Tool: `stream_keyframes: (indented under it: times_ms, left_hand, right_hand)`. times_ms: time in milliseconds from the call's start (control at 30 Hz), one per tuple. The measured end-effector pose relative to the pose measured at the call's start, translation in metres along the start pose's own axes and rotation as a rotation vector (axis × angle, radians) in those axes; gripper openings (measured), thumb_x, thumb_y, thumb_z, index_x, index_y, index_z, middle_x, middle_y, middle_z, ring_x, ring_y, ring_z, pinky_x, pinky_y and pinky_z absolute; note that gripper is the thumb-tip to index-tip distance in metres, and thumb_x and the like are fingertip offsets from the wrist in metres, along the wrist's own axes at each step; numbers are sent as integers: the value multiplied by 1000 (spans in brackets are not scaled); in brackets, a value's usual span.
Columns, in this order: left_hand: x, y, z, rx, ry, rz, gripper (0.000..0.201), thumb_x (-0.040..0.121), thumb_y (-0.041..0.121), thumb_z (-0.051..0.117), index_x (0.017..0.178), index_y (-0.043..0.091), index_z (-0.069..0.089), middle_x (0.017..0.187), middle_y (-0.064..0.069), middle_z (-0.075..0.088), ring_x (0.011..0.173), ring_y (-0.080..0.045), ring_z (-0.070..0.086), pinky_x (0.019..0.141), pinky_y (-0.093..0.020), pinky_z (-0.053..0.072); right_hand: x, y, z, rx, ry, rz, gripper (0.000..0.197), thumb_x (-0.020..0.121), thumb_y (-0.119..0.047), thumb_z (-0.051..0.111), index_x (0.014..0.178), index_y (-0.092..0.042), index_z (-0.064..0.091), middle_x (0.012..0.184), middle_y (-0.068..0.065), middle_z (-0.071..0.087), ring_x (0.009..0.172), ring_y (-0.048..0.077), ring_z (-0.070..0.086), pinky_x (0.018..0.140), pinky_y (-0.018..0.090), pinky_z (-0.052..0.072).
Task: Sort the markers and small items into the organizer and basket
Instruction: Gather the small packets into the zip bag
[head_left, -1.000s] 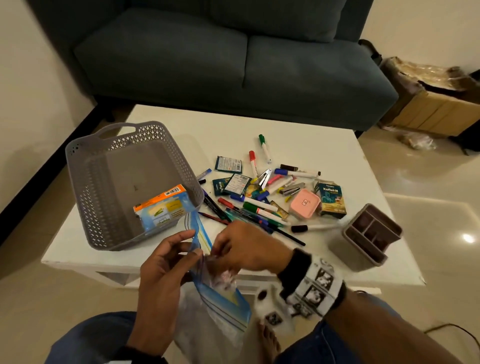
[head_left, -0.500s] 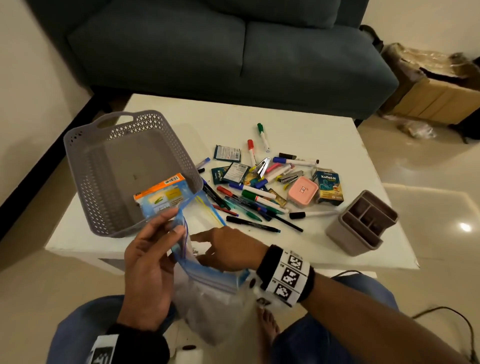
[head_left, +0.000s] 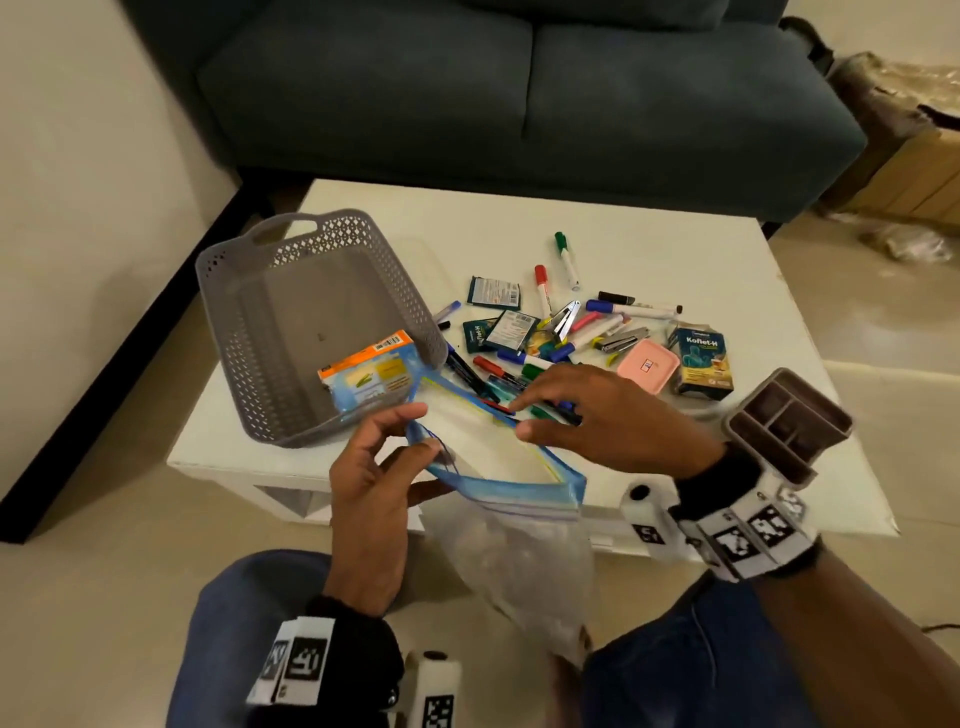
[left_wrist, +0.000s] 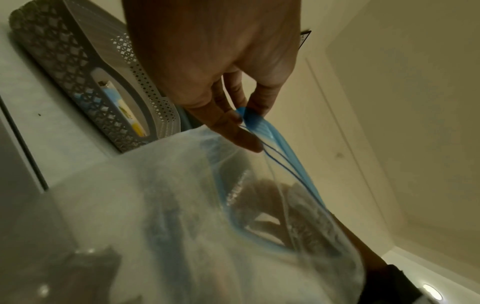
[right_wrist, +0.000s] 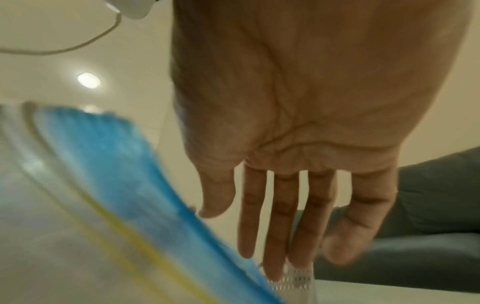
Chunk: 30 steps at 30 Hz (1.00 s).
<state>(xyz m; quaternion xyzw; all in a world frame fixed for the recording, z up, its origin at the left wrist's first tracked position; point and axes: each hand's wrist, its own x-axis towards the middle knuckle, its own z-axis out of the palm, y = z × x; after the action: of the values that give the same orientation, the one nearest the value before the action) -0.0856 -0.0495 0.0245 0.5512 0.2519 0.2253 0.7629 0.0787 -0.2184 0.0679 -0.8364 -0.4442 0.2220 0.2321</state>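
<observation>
Left hand (head_left: 375, 499) is seen pinching one blue lip of a clear zip bag (head_left: 511, 540) between thumb and fingertips, just in front of the white table's (head_left: 649, 244) near edge; the right hand (head_left: 602, 415) is held over the bag's mouth with fingers straight and spread, nothing gripped. The markers (head_left: 545, 358) are heaped on the table between the grey basket (head_left: 291, 332) and the brown organizer (head_left: 789, 421); a packet (head_left: 371, 376) lies inside the basket. The bag is judged light, limp and slippery, best taken by its stiffer zip band; the markers are judged rigid, light and prone to roll, best gripped mid-barrel. Against the frame half a second earlier, the bag's mouth is pulled wider, and the right hand has been lifted from the rim toward the markers.
</observation>
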Motion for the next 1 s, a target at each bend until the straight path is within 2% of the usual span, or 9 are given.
stream_keyframes:
  times_ms: [133, 233, 400, 500, 600, 700, 833, 900, 1000]
  left_hand:
    - [-7, 0, 6, 16, 38, -25, 30, 91, -6, 58, 112, 13, 65, 86, 3, 69, 92, -27, 70, 71, -40, 60]
    - [-11, 3, 12, 29, 39, -29, 30, 92, -4, 58, 114, 15, 65, 85, 7, 71, 93, -23, 71, 74, -40, 60]
    - [-4, 11, 0, -10, 131, 82, 31, 93, 12, 61, 124, 16, 60, 105, -7, 61, 99, -20, 65, 81, -37, 58]
    - [14, 10, -29, 108, 188, 145, 57, 80, 12, 76, 132, 24, 53, 117, 0, 59, 111, -12, 56, 93, -32, 48]
    - [15, 0, -39, 223, -144, -141, 75, 71, 30, 87, 136, 32, 50, 130, 9, 63, 124, -11, 56, 103, -38, 45]
    - [8, -7, -25, 404, -309, -162, 33, 80, 25, 79, 110, 17, 69, 104, 1, 75, 105, -13, 67, 97, -36, 48]
    - [5, -4, -14, 110, -107, -97, 14, 90, 2, 64, 83, 13, 69, 75, -8, 67, 76, -23, 65, 79, -40, 51]
    - [4, -2, -16, 50, -70, -82, 20, 89, 9, 65, 74, 23, 68, 74, -4, 65, 74, -19, 62, 74, -39, 52]
    - [4, 4, -19, 77, -111, -104, 20, 82, 22, 71, 102, 20, 67, 88, -3, 70, 84, -19, 65, 78, -40, 56]
  right_hand:
    - [-20, -3, 9, 56, -453, 56, 78, 64, -81, 57, 136, -58, 39, 157, -24, 12, 142, 3, 19, 112, 38, 33]
    - [-23, -2, 27, -35, -558, 44, 75, 68, -76, 65, 136, -49, 46, 158, -22, 13, 138, 2, 24, 111, 33, 33]
    - [-22, 11, 15, 145, -210, -19, 16, 87, -37, 71, 103, -35, 70, 111, -18, 67, 100, -2, 60, 87, 19, 48]
    - [-28, 18, -5, 408, -46, -18, 34, 79, -5, 77, 91, -37, 70, 93, -22, 71, 87, -1, 66, 75, 10, 49]
    - [-26, 24, -10, 944, 107, -164, 51, 67, 20, 68, 89, -26, 70, 95, -10, 69, 90, 10, 68, 71, 21, 57]
    - [-18, 32, -6, 1405, 180, -237, 59, 69, 15, 72, 116, -17, 56, 111, 7, 62, 95, 23, 66, 70, 31, 59]
    - [-16, 53, -3, 1232, 246, 37, 76, 74, -20, 83, 139, -28, 44, 121, 9, 67, 108, 28, 67, 84, 42, 57]
    - [-18, 58, 5, 977, 124, 134, 69, 67, -27, 88, 128, -24, 58, 110, 8, 72, 104, 26, 69, 82, 40, 55]
    - [-17, 53, 9, 1016, 247, 105, 10, 76, -15, 74, 86, -18, 72, 83, 3, 70, 78, 18, 67, 72, 34, 54]
